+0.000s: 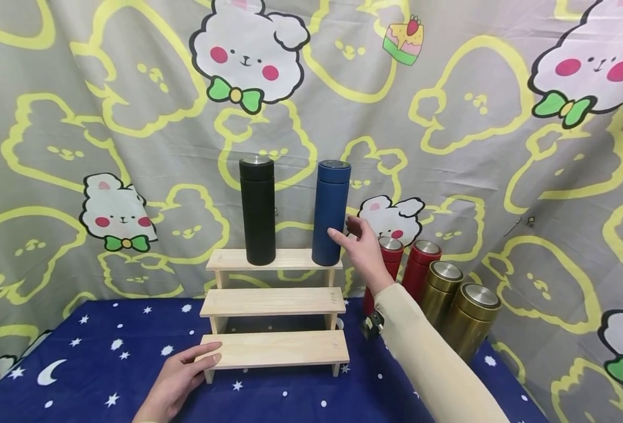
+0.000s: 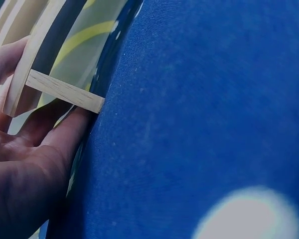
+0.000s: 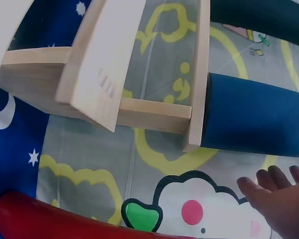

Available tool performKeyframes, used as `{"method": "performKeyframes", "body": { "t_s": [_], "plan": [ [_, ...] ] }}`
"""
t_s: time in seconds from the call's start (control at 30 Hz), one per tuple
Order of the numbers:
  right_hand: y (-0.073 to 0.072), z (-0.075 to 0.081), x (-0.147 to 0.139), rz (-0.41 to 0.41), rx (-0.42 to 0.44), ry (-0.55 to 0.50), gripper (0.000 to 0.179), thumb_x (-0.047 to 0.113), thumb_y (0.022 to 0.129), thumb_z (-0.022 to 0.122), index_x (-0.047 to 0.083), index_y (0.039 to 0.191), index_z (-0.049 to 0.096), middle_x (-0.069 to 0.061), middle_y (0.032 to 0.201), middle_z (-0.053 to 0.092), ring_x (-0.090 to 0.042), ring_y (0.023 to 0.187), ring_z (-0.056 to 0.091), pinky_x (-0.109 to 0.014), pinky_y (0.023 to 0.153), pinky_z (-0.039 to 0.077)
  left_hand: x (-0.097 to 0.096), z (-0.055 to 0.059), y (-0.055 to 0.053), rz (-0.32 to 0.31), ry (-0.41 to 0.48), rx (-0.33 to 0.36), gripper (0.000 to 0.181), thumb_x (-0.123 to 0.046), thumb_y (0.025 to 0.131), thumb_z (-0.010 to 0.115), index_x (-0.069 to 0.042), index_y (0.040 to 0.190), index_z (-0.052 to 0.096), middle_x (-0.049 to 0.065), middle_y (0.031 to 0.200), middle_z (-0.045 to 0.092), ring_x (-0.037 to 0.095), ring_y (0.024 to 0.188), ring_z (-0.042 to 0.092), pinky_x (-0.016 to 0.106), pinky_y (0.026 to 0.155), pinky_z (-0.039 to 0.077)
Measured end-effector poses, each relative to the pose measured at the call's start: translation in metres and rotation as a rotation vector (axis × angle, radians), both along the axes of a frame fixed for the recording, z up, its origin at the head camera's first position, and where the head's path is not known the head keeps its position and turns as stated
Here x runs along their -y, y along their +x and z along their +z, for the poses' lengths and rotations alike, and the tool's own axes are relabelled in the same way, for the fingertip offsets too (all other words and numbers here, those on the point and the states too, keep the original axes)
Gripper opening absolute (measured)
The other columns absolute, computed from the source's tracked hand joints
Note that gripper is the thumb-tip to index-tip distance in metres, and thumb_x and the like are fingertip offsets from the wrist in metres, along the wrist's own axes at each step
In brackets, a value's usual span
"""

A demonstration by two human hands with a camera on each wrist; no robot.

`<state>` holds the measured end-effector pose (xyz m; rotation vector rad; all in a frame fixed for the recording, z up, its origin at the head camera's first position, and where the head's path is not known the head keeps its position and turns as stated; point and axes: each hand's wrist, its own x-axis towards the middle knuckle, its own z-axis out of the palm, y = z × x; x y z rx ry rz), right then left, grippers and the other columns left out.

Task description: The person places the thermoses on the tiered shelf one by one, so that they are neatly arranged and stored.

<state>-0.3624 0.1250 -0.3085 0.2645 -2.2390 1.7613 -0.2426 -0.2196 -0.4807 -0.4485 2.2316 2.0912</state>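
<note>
A three-step wooden stand [image 1: 274, 351] carries a black thermos bottle [image 1: 259, 217] and a blue thermos bottle [image 1: 329, 211], both upright on its top step. My left hand [image 1: 176, 379] holds the left end of the lowest step; in the left wrist view its fingers [image 2: 65, 137] reach round beside the stand's leg [image 2: 67, 92]. Beside the blue bottle is my right hand [image 1: 365, 252], thumb and fingers spread. A gap shows between that hand's fingertips [image 3: 246, 184] and the blue bottle [image 3: 256, 117] in the right wrist view.
Right of the stand, two red thermos bottles [image 1: 421, 267] and two gold ones [image 1: 470, 323] stand in a slanting row, partly behind my right arm. A dark blue star-patterned cloth [image 1: 100, 364] covers the table. Behind hangs a grey cartoon curtain [image 1: 179, 147].
</note>
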Motion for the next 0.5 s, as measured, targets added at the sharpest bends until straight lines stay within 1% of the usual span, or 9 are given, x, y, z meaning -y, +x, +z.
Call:
{"method": "performKeyframes", "body": {
  "t_s": [0.17,0.27,0.4,0.5],
  "plan": [
    [0.019,-0.006,-0.008,0.026,0.005,0.019,0.077,0.048,0.088,0.072,0.007,0.145,0.041,-0.013,0.146,0.045,-0.027,0.134,0.039,-0.048,0.108,0.035,0.000,0.001,0.001,-0.006,0.003,0.005,0.054,-0.027,0.081,0.082,-0.001,0.125,0.067,0.034,0.145,0.035,0.038,0.121,0.051,0.058,0.100,0.040],
    [0.031,-0.011,-0.013,0.042,-0.012,0.038,0.074,0.045,0.088,0.073,0.006,0.143,0.044,-0.013,0.144,0.047,-0.026,0.132,0.041,-0.048,0.107,0.036,0.000,0.001,0.001,-0.007,0.002,0.004,0.053,-0.026,0.082,0.082,0.000,0.125,0.067,0.034,0.146,0.034,0.040,0.123,0.049,0.058,0.100,0.039],
    [0.046,-0.019,-0.021,0.043,-0.034,0.069,0.067,0.043,0.089,0.072,0.007,0.141,0.048,-0.013,0.142,0.050,-0.027,0.131,0.044,-0.049,0.107,0.037,0.000,0.000,0.000,-0.008,0.004,0.003,0.052,-0.024,0.082,0.081,0.000,0.125,0.066,0.034,0.146,0.034,0.040,0.123,0.049,0.058,0.100,0.039],
    [0.059,-0.025,-0.029,0.033,-0.035,0.088,0.062,0.042,0.091,0.070,0.009,0.140,0.050,-0.011,0.140,0.052,-0.028,0.129,0.046,-0.049,0.105,0.038,0.000,0.000,-0.001,-0.010,0.013,-0.002,0.052,-0.024,0.082,0.082,0.001,0.126,0.066,0.035,0.146,0.033,0.039,0.122,0.050,0.059,0.100,0.039]
  ]
}}
